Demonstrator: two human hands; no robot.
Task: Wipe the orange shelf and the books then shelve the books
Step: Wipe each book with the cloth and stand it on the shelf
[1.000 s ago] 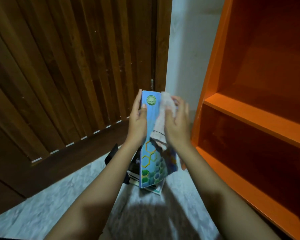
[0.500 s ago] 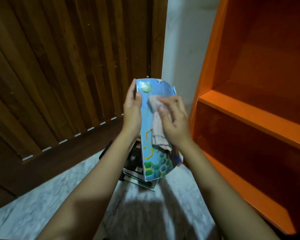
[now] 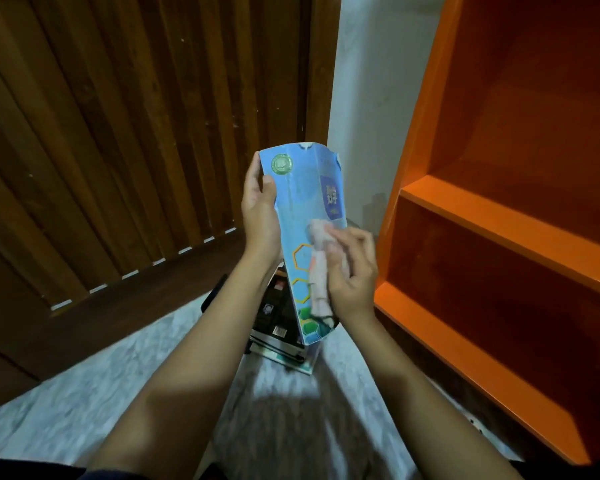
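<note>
**Blue book under the cloth, beside the orange shelf**

Standing here, I see one blue book [image 3: 302,209] held upright in the middle of the scene, its cover facing the person and its top corner a little torn and bent. The left hand [image 3: 260,216] grips its left edge, at 9 o'clock on the cover, with the thumb laid on the front and the fingers wrapped behind. The right hand [image 3: 352,271] is at 4 o'clock on the cover, fingers curled round one pale cloth [image 3: 321,268] and pressing it flat against the lower half, over the hexagon pattern.

The orange shelf [image 3: 499,216] stands at 3 o'clock from the book, near it but not touching. Two of its bays show, one above the other, parted by one orange board, with a second board as the base. Every book I can see is outside it.

At 6 o'clock, just below and behind the held book, a stack of books [image 3: 278,320] lies flat on the pale marbled floor [image 3: 84,393]. A dark cover is on top; I make it three or perhaps four books, though the edges are too blurred to be sure.

A brown slatted door [image 3: 136,133] fills 10 o'clock, and a strip of white wall [image 3: 368,98] stands at 12 between door and shelf.
</note>
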